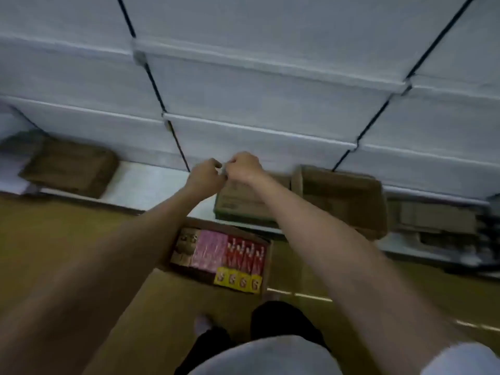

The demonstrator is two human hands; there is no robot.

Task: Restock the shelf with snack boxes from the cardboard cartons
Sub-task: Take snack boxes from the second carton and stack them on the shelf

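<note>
Fingers of left hand point(206, 172) and right hand point(244, 165) curl together, blurred, above open carton point(266, 262) packed with pink, red, yellow snack boxes point(238, 259).

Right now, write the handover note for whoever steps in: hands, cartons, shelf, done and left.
Left hand and right hand: both curled, meeting above the closed carton on the base shelf; something small may be pinched between them, too blurred to tell.
Open carton on the floor: pink, red and yellow snack boxes are inside.
More cartons: one at left, one at right.
Done: nothing visibly stocked; upper shelves show no boxes.
Left: open the carton, move the boxes up.
</note>
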